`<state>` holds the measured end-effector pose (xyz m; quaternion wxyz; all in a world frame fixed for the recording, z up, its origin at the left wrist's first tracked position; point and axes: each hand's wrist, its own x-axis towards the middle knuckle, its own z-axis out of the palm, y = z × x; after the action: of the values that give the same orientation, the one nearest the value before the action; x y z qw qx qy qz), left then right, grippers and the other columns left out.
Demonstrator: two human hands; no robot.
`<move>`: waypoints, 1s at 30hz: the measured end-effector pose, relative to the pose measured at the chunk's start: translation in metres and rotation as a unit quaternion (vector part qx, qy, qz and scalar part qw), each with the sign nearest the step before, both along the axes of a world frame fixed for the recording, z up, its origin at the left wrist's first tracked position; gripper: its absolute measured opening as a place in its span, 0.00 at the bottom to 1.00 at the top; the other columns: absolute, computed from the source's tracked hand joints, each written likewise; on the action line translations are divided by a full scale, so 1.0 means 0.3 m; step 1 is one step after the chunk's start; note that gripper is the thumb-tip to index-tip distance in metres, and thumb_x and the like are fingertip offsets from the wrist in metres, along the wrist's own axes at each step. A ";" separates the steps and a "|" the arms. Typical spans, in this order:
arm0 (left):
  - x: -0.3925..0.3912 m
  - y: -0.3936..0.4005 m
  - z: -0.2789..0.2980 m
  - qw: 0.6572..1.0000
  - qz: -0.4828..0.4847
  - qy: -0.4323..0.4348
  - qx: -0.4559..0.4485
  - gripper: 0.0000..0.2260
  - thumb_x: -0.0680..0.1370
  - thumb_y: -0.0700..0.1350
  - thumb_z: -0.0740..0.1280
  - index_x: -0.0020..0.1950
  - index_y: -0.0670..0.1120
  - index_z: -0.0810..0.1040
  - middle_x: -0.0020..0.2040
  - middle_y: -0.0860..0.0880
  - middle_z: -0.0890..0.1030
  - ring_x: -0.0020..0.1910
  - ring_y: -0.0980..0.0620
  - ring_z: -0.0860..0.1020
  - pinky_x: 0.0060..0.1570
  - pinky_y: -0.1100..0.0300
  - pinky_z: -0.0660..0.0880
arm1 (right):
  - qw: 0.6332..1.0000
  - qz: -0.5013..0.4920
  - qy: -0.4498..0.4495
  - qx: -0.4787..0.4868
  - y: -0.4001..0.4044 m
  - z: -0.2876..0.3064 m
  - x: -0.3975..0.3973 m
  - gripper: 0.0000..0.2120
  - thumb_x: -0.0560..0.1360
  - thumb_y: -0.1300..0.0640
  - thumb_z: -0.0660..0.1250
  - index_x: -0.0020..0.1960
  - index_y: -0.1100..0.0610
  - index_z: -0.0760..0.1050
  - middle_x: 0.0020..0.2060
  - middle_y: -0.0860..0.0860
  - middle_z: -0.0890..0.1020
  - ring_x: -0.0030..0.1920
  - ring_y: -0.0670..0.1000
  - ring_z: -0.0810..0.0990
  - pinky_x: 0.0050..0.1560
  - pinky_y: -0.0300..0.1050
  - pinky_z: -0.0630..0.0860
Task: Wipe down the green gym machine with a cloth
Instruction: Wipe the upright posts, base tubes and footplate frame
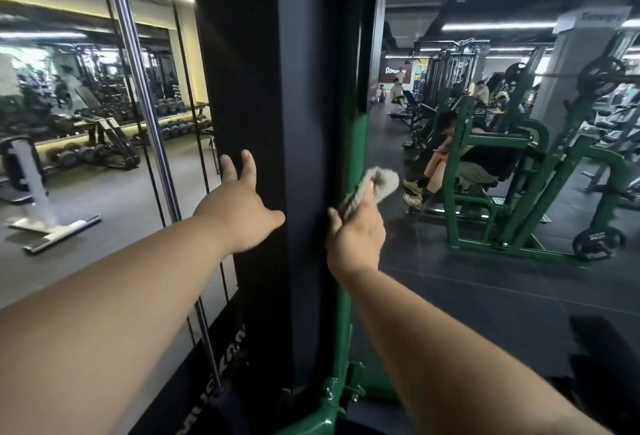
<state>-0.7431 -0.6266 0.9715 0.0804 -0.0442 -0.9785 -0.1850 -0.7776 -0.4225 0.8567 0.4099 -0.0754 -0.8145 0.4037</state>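
Chrome rod (145,105) beside black column (263,88)

Dark rubber-tile floor (485,296) carries everything. Green machine frame base (325,410) stands on it, near-centre. White bench stand (52,226) at left, green rack (512,212) at right, weight plate (599,244) by its foot, probably resting on the floor.
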 end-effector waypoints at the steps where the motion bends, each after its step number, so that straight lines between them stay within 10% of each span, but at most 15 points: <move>1: 0.002 0.002 -0.001 1.000 0.003 0.002 0.000 0.53 0.78 0.60 0.69 0.82 0.57 0.28 0.83 0.45 0.30 0.68 0.39 0.78 0.45 0.53 0.75 | 1.000 -0.002 -0.018 -0.003 -0.005 -0.090 0.006 0.44 0.78 0.46 0.72 0.85 0.54 0.52 0.77 0.55 0.70 0.74 0.58 0.70 0.76 0.54 0.65; 9: 0.011 0.062 -0.232 0.997 0.029 0.045 0.050 0.53 0.77 0.58 0.70 0.83 0.57 0.29 0.84 0.52 0.29 0.77 0.41 0.71 0.63 0.49 0.76 | 0.993 0.000 -0.103 -0.052 -0.046 -0.523 0.040 0.45 0.78 0.51 0.74 0.85 0.58 0.52 0.76 0.62 0.69 0.73 0.64 0.71 0.73 0.59 0.69; 16: -0.005 0.080 -0.424 0.991 0.021 0.111 0.069 0.52 0.77 0.52 0.70 0.83 0.59 0.30 0.83 0.56 0.28 0.63 0.42 0.80 0.36 0.59 0.73 | 0.948 -0.008 -0.313 -0.059 -0.016 -0.937 0.070 0.45 0.79 0.39 0.68 0.85 0.51 0.47 0.74 0.57 0.72 0.71 0.60 0.72 0.72 0.57 0.68; 20: -0.032 0.092 -0.485 0.987 0.014 0.144 0.066 0.53 0.77 0.51 0.71 0.83 0.56 0.30 0.83 0.54 0.27 0.83 0.41 0.59 0.57 0.54 0.79 | 0.907 -0.017 -0.410 -0.091 -0.021 -1.119 0.053 0.45 0.79 0.35 0.65 0.85 0.51 0.46 0.74 0.55 0.73 0.70 0.60 0.73 0.70 0.57 0.70; 23: -0.034 0.096 -0.550 0.987 0.006 0.147 0.062 0.52 0.76 0.51 0.70 0.84 0.52 0.31 0.83 0.52 0.27 0.86 0.44 0.44 0.79 0.47 0.65 | 0.873 -0.026 -0.483 -0.060 -0.015 -1.231 0.049 0.42 0.80 0.32 0.61 0.83 0.53 0.50 0.72 0.55 0.74 0.70 0.60 0.72 0.69 0.57 0.70; 27: -0.009 0.097 -0.672 0.992 0.002 0.117 0.048 0.52 0.76 0.51 0.70 0.84 0.50 0.32 0.83 0.51 0.27 0.85 0.45 0.39 0.83 0.45 0.53 | 0.854 -0.033 -0.520 -0.013 -0.009 -1.283 0.046 0.42 0.81 0.30 0.57 0.83 0.55 0.53 0.74 0.54 0.72 0.74 0.58 0.68 0.71 0.56 0.66; 30: 0.002 0.085 -0.726 0.995 -0.002 0.094 0.044 0.53 0.76 0.52 0.70 0.84 0.51 0.31 0.81 0.54 0.25 0.86 0.42 0.47 0.80 0.44 0.63 | 0.850 -0.031 -0.525 -0.031 -0.009 -1.270 0.042 0.42 0.80 0.31 0.60 0.83 0.55 0.52 0.73 0.54 0.73 0.74 0.58 0.68 0.71 0.57 0.66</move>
<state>-0.7425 -0.6009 0.7538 0.1735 -0.0598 -0.9574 -0.2231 -0.7649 -0.4253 0.4756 -0.0693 -0.3139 -0.8927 0.3158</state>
